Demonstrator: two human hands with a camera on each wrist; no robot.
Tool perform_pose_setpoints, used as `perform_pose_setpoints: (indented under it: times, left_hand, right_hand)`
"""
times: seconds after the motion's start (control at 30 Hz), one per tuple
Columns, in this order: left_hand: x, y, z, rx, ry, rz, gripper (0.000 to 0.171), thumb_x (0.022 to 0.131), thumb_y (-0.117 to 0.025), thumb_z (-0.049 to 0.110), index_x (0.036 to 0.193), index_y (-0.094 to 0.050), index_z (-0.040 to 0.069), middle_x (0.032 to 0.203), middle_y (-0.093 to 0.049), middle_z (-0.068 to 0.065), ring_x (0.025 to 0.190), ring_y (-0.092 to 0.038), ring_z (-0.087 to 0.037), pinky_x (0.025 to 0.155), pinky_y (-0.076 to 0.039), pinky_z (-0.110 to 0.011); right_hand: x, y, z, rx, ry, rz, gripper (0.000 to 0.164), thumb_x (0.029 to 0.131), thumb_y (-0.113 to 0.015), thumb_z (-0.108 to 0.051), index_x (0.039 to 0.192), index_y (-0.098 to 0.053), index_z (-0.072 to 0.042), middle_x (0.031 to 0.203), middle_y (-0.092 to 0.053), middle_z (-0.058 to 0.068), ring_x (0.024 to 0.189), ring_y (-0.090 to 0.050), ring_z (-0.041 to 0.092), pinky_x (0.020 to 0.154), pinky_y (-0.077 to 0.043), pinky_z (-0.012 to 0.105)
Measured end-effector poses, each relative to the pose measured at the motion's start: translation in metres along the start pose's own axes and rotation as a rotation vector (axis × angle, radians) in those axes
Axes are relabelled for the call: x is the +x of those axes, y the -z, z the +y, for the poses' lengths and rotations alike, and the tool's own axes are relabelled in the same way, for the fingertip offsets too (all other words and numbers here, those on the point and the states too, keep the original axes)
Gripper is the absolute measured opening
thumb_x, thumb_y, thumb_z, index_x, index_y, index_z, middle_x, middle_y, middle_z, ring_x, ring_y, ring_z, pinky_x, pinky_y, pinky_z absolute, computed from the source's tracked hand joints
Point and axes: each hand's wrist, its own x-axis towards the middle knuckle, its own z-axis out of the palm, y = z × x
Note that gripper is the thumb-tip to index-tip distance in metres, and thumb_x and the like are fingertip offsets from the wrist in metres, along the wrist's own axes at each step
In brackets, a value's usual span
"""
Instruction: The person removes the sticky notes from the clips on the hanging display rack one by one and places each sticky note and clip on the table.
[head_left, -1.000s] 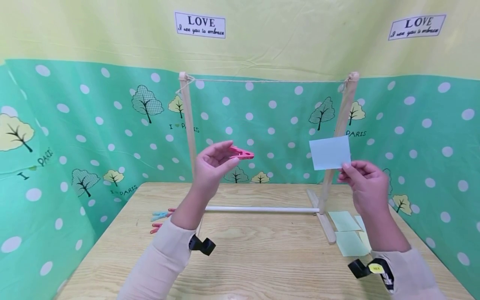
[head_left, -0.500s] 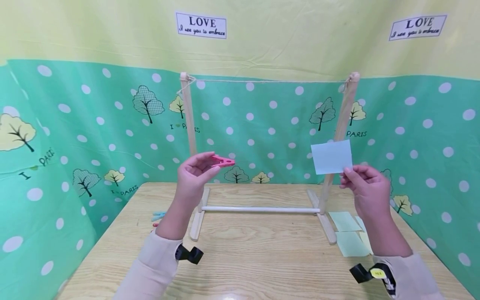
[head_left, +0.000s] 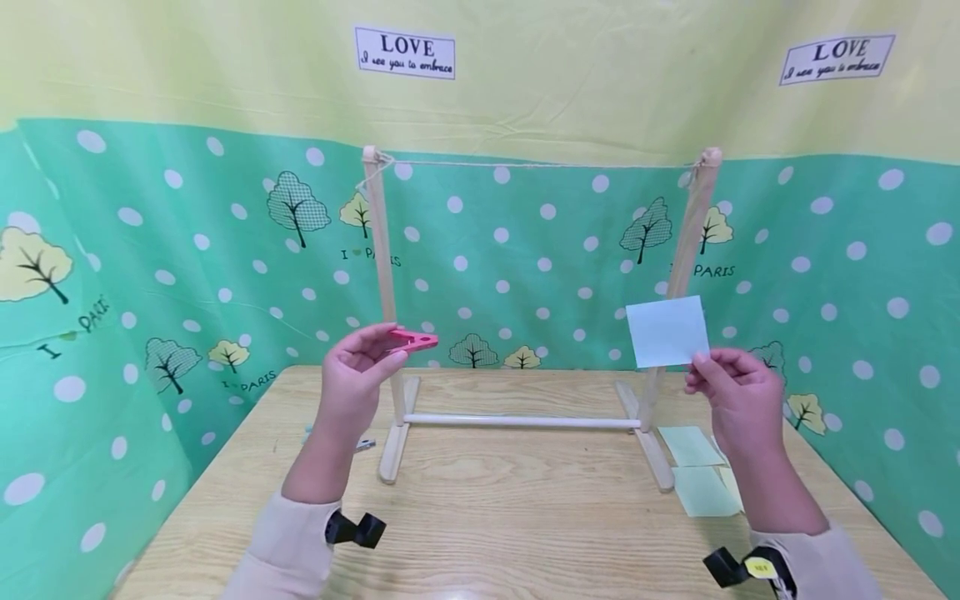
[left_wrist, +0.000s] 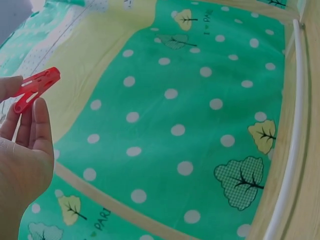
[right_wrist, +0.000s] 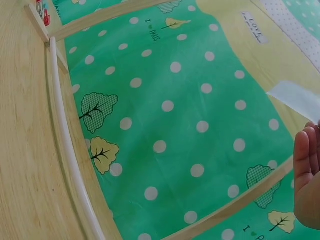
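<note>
My left hand (head_left: 352, 379) pinches a pink-red clothespin (head_left: 414, 340) between thumb and fingers, its nose toward the right, near the rack's left post. In the left wrist view the same clothespin (left_wrist: 37, 89) sits at the fingertips. My right hand (head_left: 738, 400) holds a light blue square of paper (head_left: 667, 332) by its lower right corner, in front of the right post. Only an edge of that paper (right_wrist: 295, 99) shows in the right wrist view. Between the hands stands a wooden rack with a string (head_left: 540, 164) tied across its top.
A white rod (head_left: 517, 422) joins the rack's feet on the wooden table (head_left: 510, 517). Several pale green and yellow paper squares (head_left: 705, 492) lie at the right. Other clothespins (head_left: 364, 446) lie at the left, partly hidden by my left forearm. A dotted curtain (head_left: 495, 258) hangs behind.
My left hand has moved left and down with the clothespin, away from the paper. My right hand has lowered slightly, still holding the paper.
</note>
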Motion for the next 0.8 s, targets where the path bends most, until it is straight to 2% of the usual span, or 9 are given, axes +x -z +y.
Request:
perform_pose_setpoints:
  times: [0.27,0.37,0.47,0.63,0.8]
  left_hand:
    - [-0.008,0.021,0.007,-0.011,-0.001,0.027,0.031,0.085,-0.064,-0.017,0.115,-0.062,-0.013,0.101,-0.071,-0.011,0.094,-0.068,-0.02,0.088,-0.054,-0.028]
    - [-0.011,0.029,0.008,-0.014,0.012,0.047,0.033,0.085,-0.064,-0.017,0.116,-0.064,-0.008,0.102,-0.07,-0.01,0.094,-0.068,-0.02,0.088,-0.054,-0.027]
    - [-0.014,0.037,0.009,-0.006,0.027,0.068,0.035,0.085,-0.063,-0.018,0.118,-0.063,-0.008,0.103,-0.07,-0.01,0.095,-0.067,-0.02,0.088,-0.054,-0.028]
    - [-0.022,0.05,0.01,0.072,0.059,0.101,0.033,0.086,-0.064,-0.016,0.118,-0.06,-0.012,0.103,-0.071,-0.009,0.095,-0.068,-0.019,0.088,-0.053,-0.028]
    - [-0.028,0.065,0.01,0.145,0.066,0.049,0.032,0.088,-0.062,-0.014,0.119,-0.056,-0.016,0.104,-0.07,-0.007,0.097,-0.067,-0.017,0.089,-0.053,-0.027]
  right_hand:
    - [-0.004,0.012,0.004,-0.009,0.014,0.019,0.006,0.085,-0.069,0.008,0.087,-0.065,0.004,0.075,-0.069,0.011,0.062,-0.066,0.018,0.056,-0.057,0.024]
    - [-0.004,0.017,0.004,-0.002,-0.002,0.033,0.009,0.084,-0.07,0.008,0.091,-0.066,0.004,0.078,-0.069,0.01,0.063,-0.066,0.017,0.057,-0.058,0.024]
    - [-0.006,0.023,0.004,-0.002,-0.012,0.047,0.012,0.084,-0.071,0.008,0.093,-0.065,0.003,0.079,-0.069,0.009,0.065,-0.067,0.017,0.058,-0.058,0.024]
    - [-0.008,0.035,0.005,0.041,-0.023,-0.016,0.008,0.089,-0.063,0.01,0.093,-0.066,0.004,0.08,-0.069,0.01,0.067,-0.068,0.018,0.06,-0.059,0.025]
    - [-0.01,0.046,0.006,0.076,-0.042,-0.095,0.01,0.094,-0.058,0.007,0.093,-0.067,0.003,0.083,-0.067,0.01,0.071,-0.067,0.019,0.063,-0.059,0.026]
